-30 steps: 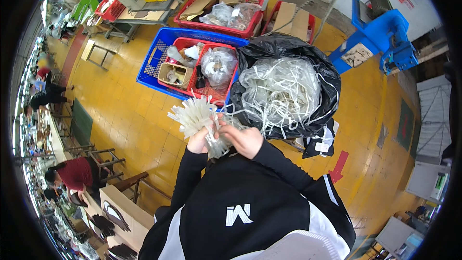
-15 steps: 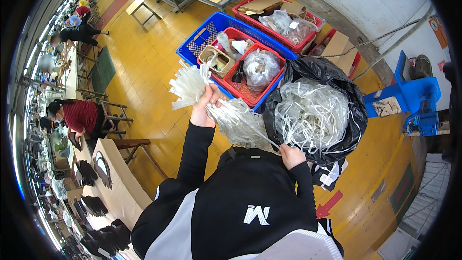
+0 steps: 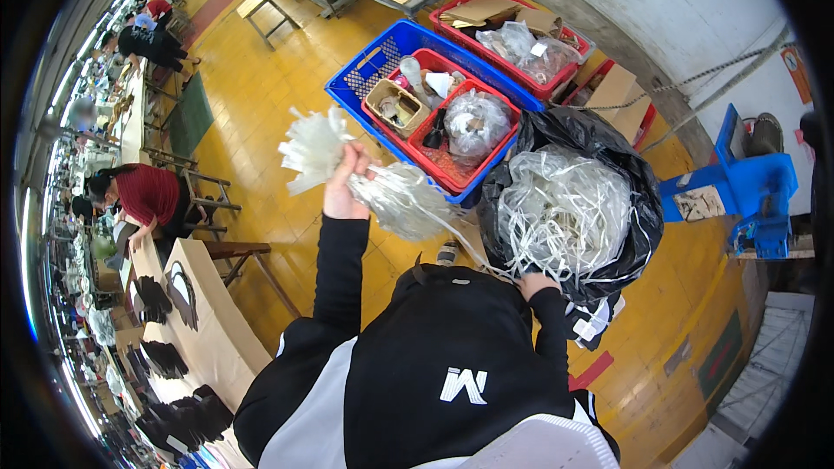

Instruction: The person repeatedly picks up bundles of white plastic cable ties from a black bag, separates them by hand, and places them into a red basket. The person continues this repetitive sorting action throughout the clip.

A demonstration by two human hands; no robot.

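Note:
A thick bundle of whitish plastic strips (image 3: 401, 200) is gripped around its middle by my left hand (image 3: 347, 182), held out in front of me. Its short ends fan out on the far left, while the longer ends trail down to the right. A thin strand runs from these toward my right hand (image 3: 538, 284), whose fingers are closed at the near rim of a black plastic bag (image 3: 641, 234). The fingertips are partly hidden, but they appear to pinch the strand. Inside the bag lies a tangled heap of similar white strips (image 3: 565, 208) with clear plastic.
Ahead stands a blue crate (image 3: 347, 91) holding smaller red baskets with bagged items. Behind it is a red crate (image 3: 512, 78) of cardboard and plastic. A blue machine (image 3: 738, 187) stands right. At left, a co-worker in red (image 3: 149, 195) bends over by a table (image 3: 221, 313) with dark pieces.
My left hand has moved left and slightly nearer with the bundle, drawing it away from the bag. My right hand has shifted slightly right, closer against the bag's rim.

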